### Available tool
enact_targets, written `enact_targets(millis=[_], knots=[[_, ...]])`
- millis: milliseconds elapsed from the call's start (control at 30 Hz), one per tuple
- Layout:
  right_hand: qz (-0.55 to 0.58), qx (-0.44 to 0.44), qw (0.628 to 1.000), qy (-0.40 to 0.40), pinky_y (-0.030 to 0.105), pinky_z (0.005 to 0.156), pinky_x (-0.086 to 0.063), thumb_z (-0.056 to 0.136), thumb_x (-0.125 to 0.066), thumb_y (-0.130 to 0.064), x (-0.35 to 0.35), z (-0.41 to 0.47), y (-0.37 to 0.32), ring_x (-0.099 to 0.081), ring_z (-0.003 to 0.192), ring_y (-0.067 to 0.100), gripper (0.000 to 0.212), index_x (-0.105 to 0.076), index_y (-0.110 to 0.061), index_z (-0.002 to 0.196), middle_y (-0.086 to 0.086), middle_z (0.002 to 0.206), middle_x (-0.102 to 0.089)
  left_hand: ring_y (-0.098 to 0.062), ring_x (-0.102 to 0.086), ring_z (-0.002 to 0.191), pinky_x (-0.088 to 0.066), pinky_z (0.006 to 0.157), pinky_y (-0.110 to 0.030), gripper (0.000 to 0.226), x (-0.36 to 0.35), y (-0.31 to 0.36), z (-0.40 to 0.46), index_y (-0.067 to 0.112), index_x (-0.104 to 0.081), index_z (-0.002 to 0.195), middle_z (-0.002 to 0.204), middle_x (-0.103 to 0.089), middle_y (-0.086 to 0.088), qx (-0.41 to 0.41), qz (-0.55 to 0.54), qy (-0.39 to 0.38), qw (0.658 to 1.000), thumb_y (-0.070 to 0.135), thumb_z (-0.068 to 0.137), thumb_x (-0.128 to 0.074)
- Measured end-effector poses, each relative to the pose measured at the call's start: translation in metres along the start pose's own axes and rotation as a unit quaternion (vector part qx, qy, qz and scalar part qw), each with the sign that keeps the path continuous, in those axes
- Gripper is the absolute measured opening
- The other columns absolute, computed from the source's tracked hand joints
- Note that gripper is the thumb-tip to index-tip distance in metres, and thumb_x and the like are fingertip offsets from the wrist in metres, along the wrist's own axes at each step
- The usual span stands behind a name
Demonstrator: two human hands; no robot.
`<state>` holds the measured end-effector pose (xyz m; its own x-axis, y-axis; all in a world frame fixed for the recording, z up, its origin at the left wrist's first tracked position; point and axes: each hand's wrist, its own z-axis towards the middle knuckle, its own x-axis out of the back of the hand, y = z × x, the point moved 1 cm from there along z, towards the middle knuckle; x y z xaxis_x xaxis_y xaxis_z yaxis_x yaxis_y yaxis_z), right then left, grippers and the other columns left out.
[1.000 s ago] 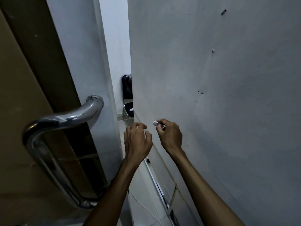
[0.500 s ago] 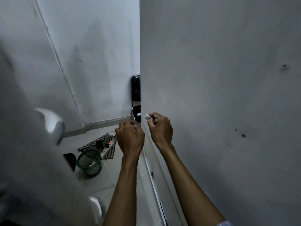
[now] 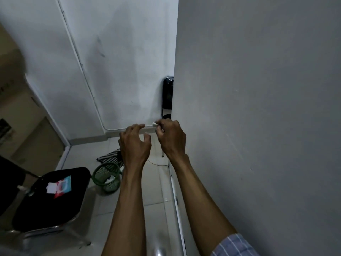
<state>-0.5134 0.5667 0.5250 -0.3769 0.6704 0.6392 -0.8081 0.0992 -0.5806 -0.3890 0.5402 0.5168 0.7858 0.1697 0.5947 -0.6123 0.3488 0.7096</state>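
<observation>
Beside the wall (image 3: 258,108) edge, the right hand (image 3: 170,139) pinches a white scrap (image 3: 154,123) at its fingertips, while the left hand (image 3: 134,143) hovers half-curled and empty alongside, seemingly ready to take it.

A small white scrap (image 3: 154,123) is pinched at the fingertips of the right hand (image 3: 170,137). Only its pale, slightly crumpled end shows, poking out to the left past the fingers, which hide the rest. What it is made of cannot be told. It is held up in the air, just beside the near edge of the grey wall (image 3: 249,108), close to the left hand (image 3: 134,143) but apart from it.
</observation>
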Motion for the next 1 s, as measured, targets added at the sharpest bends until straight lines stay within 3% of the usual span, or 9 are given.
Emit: enact_targets(millis=[200, 367, 600, 833, 1000], knots=[[0.001, 0.014, 1.0, -0.016, 0.042, 0.068, -0.058, 0.098, -0.059, -0.024, -0.037, 0.027, 0.021, -0.061, 0.098, 0.017, 0.021, -0.075, -0.027, 0.112, -0.007, 0.1, -0.071, -0.029, -0.047, 0.134, -0.037, 0.114, -0.041, 0.043, -0.008, -0.016, 0.032, 0.017, -0.065, 0.138, 0.143, -0.062, -0.006, 0.02, -0.002, -0.013, 1.0, 0.022, 0.095, -0.065], [0.004, 0.017, 0.999, -0.032, 0.037, 0.068, -0.055, 0.097, -0.06, -0.022, -0.078, 0.054, 0.028, -0.06, 0.098, 0.018, 0.021, -0.077, -0.025, 0.11, -0.005, 0.1, -0.07, -0.028, -0.042, 0.139, -0.033, 0.117, -0.039, 0.047, -0.005, -0.039, 0.075, 0.018, -0.061, 0.143, 0.149, -0.057, -0.007, 0.022, 0.028, -0.001, 0.999, 0.024, 0.096, -0.064], [0.032, 0.061, 0.993, -0.098, 0.034, 0.068, -0.047, 0.095, -0.061, -0.023, -0.168, 0.11, 0.0, -0.056, 0.101, 0.019, 0.022, -0.078, -0.026, 0.11, -0.004, 0.101, -0.067, -0.031, -0.046, 0.136, -0.032, 0.12, -0.044, 0.049, 0.001, -0.108, 0.128, 0.019, -0.062, 0.141, 0.146, -0.061, -0.004, 0.073, 0.099, 0.02, 0.992, 0.029, 0.094, -0.066], [0.062, 0.099, 0.98, -0.159, 0.031, 0.068, -0.04, 0.096, -0.06, -0.024, -0.246, 0.144, -0.028, -0.055, 0.102, 0.019, 0.022, -0.077, -0.026, 0.109, -0.005, 0.103, -0.066, -0.028, -0.045, 0.142, -0.022, 0.119, -0.036, 0.05, 0.013, -0.169, 0.171, 0.019, -0.061, 0.143, 0.153, -0.055, -0.006, 0.119, 0.121, 0.045, 0.985, 0.03, 0.094, -0.067], [0.104, 0.088, 0.971, -0.197, 0.034, 0.076, -0.051, 0.096, -0.06, -0.025, -0.298, 0.159, -0.024, -0.058, 0.111, 0.017, 0.022, -0.077, -0.028, 0.11, -0.008, 0.114, -0.068, -0.024, -0.043, 0.143, -0.022, 0.121, -0.036, 0.049, 0.004, -0.202, 0.198, 0.022, -0.059, 0.144, 0.153, -0.055, -0.001, 0.147, 0.123, 0.052, 0.98, 0.032, 0.096, -0.065]])
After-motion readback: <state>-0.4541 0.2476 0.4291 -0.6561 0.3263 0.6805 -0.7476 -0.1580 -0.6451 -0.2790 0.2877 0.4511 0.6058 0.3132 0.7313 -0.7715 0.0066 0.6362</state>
